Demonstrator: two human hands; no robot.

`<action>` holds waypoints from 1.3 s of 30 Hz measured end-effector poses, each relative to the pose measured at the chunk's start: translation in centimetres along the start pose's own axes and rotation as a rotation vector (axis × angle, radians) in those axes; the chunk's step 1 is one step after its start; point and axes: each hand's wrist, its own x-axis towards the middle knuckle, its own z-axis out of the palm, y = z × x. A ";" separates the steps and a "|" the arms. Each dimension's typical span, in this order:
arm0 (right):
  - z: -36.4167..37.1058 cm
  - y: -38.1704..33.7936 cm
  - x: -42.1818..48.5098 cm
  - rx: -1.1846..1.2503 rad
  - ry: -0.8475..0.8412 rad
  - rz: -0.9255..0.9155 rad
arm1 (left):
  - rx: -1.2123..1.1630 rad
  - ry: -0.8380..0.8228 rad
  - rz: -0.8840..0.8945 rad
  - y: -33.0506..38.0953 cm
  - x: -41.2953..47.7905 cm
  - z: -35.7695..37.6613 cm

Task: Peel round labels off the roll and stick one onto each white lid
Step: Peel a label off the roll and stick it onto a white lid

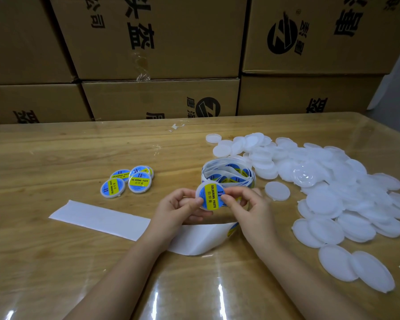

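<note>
My left hand [180,207] and my right hand [245,204] together hold one white lid [210,195] above the table, both thumbs pressing on its blue-and-yellow round label. Just behind the hands lies the loose label roll [229,174], with its empty white backing strip [102,219] running left across the table and under my wrists. A big heap of plain white lids [328,181] covers the right side, and one single lid [277,191] lies just right of my right hand. Several labelled lids [128,181] sit in a small group at the left.
Stacked cardboard boxes [159,98] form a wall along the far edge of the wooden table [44,158], which has a shiny clear cover. Small scraps of clear film [177,127] lie near the back edge.
</note>
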 end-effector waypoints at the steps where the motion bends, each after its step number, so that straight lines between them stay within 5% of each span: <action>1: 0.0 0.0 0.0 -0.004 0.001 0.003 | 0.001 0.000 0.000 0.0 0.0 0.0; 39: 0.6 1.6 0.2 -0.297 0.102 -0.109 | 0.075 -0.021 0.112 0.3 -0.4 0.8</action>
